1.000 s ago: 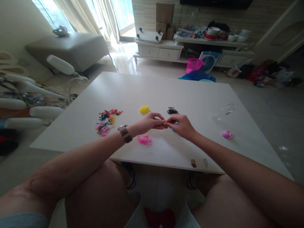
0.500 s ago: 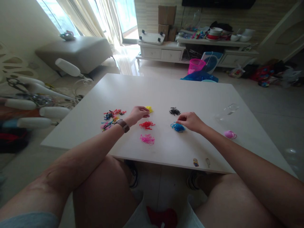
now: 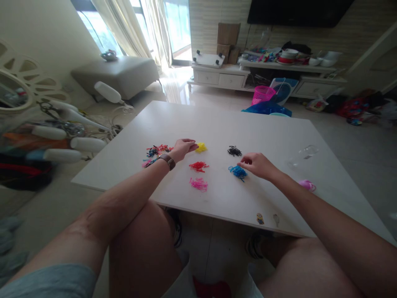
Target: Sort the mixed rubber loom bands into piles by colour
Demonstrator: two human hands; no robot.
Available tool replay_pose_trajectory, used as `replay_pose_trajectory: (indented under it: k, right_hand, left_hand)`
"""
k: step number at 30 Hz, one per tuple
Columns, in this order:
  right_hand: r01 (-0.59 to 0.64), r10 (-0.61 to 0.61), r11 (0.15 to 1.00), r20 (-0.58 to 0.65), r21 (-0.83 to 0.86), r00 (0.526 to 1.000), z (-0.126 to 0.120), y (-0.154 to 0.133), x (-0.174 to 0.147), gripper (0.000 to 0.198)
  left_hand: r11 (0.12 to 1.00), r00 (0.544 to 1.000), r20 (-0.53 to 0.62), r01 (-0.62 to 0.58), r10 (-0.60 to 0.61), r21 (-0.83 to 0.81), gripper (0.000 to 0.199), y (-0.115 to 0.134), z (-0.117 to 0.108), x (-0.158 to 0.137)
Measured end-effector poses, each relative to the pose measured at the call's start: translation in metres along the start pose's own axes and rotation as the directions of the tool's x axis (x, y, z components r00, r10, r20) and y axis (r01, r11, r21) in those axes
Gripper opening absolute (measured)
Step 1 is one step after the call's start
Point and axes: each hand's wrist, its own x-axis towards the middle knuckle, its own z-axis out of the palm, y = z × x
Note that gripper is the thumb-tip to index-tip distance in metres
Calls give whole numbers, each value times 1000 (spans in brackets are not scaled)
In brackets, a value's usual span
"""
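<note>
My left hand [image 3: 184, 149], a watch on its wrist, hovers at the left edge of the yellow pile [image 3: 202, 147] of small rubber bands. Its fingertips are pressed together; anything between them is too small to make out. Over the upper edge of the blue pile [image 3: 238, 173] is my right hand [image 3: 255, 164], thumb and fingers pinched; whether a band is in them I cannot tell. Red bands [image 3: 199, 167] and pink bands [image 3: 199, 184] lie in separate heaps below the yellow one. Black bands [image 3: 235, 151] sit above the blue. A mixed-colour heap [image 3: 159, 148] is partly hidden behind my left wrist.
On the white table [image 3: 186, 120] stand a clear container [image 3: 310, 151] and a pink-purple object [image 3: 307, 185] at the right. A minion figure [image 3: 259, 218] and a small pale piece [image 3: 276, 219] lie near the front edge. A lamp with white shades [image 3: 108, 92] is left of the table.
The view has tilted up, so everything sits lower and further right. My left fingers have drawn slightly left, uncovering more of the yellow pile. My right hand stays pinched by the blue pile.
</note>
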Motion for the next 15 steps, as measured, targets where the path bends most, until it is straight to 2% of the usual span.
replay_pose_trajectory:
  k: [4,9,12,15]
  right_hand:
    - [13,-13,1000,5,-21,1000,-2,-3,-1,34]
    - [48,-50,998,-30,-47,998,-5,-4,-2,35]
    - [53,-55,997,-41,-52,998,-6,-5,-2,33]
    - [51,-53,997,-47,-56,997,-7,-6,-2,32]
  left_hand:
    - [993,995,-39,-89,92,71,14,17,-15,3]
    - [943,946,-160,-241,281,230,12,37,-66,11]
    - [879,921,-208,-218,329,423,17,38,-98,12]
    - [772,917,-186,-172,352,612,24,32,-122,10]
